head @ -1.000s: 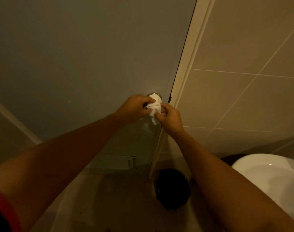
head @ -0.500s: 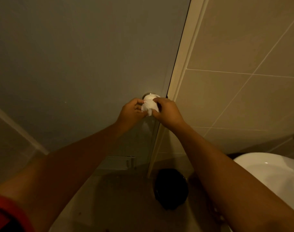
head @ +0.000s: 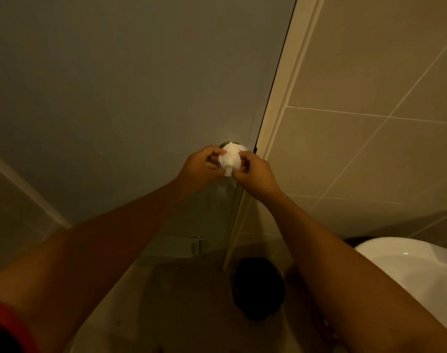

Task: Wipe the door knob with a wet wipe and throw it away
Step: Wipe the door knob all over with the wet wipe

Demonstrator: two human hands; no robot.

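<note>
Wet wipe: the white wet wipe (head: 231,159) is bunched over the door knob (head: 228,144), covering nearly all of it; only a sliver of metal rim shows above the cloth
Why both hands: one on each side likely lets the wipe wrap round the ball, so its whole curve gets rubbed
Left hand: the left hand (head: 200,169) curls in from the left, its fingertips (head: 218,151) pinching the upper left edge of the wipe
Right hand: the right hand (head: 254,174) closes in from the right, fingers bent onto the wipe's right and lower side
Grip: both narrow, clamped on the cloth, none spread wide
Bin: a dark round bin (head: 258,289) stands on the floor below, by the door frame (head: 281,98), handy for the throw-away step, which is not yet done
Sink: a white basin (head: 421,276) sits at lower right, apart from the work
</note>
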